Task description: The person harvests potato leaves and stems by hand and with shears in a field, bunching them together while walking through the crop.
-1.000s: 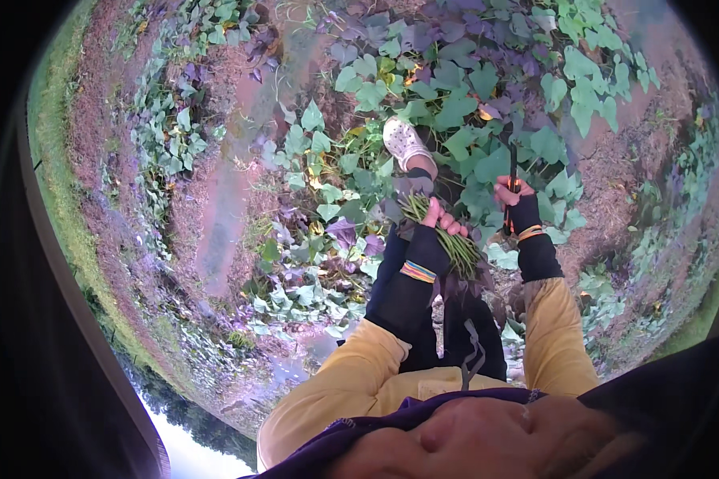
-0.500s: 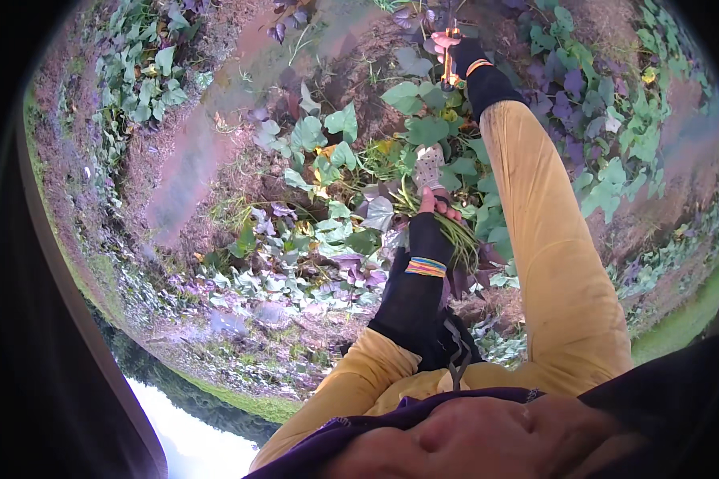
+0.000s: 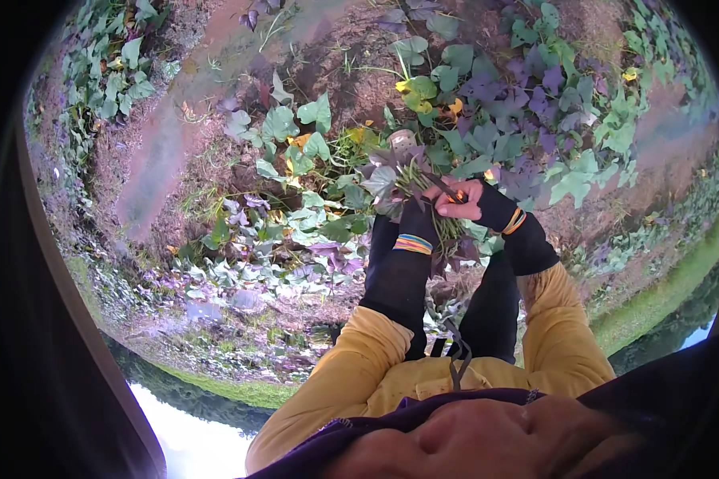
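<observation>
My left hand (image 3: 432, 194) is closed round a bunch of cut leafy vine stems (image 3: 412, 177). Green stems stick out above the fist, and stems and dark purple leaves hang below it. My right hand (image 3: 465, 201) is against the left one at the bunch, its fingers curled in. It grips an orange-and-black hand tool (image 3: 461, 195), mostly hidden by the fingers, so its kind is unclear. Black sleeves and striped bands cover both wrists.
Heart-leaved green vines (image 3: 487, 136) and purple-leaved vines (image 3: 547, 100) spread over brown soil (image 3: 327, 64). Just beyond the bunch, a pale speckled shoe tip (image 3: 403, 140) shows among leaves. A grass strip (image 3: 663, 295) runs along the right rim.
My right hand has come back from the far plants to the left hand, bringing the orange-and-black tool. The left hand still holds the bunch and has shifted slightly left.
</observation>
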Motion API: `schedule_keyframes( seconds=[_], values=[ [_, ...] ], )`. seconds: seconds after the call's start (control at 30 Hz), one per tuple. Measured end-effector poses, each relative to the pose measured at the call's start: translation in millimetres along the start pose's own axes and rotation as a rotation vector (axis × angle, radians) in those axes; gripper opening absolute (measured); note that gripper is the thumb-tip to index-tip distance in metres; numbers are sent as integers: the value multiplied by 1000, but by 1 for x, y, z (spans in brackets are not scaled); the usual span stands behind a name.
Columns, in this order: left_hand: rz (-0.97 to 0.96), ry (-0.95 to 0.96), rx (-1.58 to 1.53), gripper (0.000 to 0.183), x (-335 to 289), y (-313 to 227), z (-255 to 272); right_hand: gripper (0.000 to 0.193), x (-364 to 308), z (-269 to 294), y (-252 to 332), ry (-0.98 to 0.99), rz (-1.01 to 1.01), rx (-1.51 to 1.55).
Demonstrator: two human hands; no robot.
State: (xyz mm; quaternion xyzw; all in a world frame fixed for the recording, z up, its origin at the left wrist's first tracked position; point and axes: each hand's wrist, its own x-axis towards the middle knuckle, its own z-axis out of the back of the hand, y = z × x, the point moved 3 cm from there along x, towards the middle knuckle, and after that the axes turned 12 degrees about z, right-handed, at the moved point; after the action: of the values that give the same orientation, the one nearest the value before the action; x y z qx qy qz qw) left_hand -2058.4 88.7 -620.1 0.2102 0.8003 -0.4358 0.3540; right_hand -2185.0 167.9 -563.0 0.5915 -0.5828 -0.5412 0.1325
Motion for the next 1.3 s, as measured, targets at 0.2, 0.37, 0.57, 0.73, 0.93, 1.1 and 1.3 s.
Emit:
schedule_keyframes(
  seconds=[0.2, 0.37, 0.57, 0.73, 0.93, 1.1, 1.3],
  values=[
    [44, -176, -595, 22, -7, 24, 31, 43, 56, 58, -72, -324, -42, -774],
    [-157, -353, 278, 33, -16, -13, 8, 35, 83, 97, -173, 155, -129, -631],
    [-225, -323, 273, 41, -16, 2, -42, 30, 17, 182, -175, -75, 88, -930],
    [105, -222, -530, 29, -14, 50, -52, 30, -4, 76, -46, -203, -388, 35],
    [162, -189, -608, 24, -7, 17, -128, 26, -46, 127, -20, -498, 41, -178],
    [218, -243, -857, 25, -8, 8, -128, 21, -63, 145, 37, -509, 302, -641],
    [62, -163, -1010, 34, -4, -10, -132, 20, -92, 104, 0, -15, 282, -501]
  ],
)
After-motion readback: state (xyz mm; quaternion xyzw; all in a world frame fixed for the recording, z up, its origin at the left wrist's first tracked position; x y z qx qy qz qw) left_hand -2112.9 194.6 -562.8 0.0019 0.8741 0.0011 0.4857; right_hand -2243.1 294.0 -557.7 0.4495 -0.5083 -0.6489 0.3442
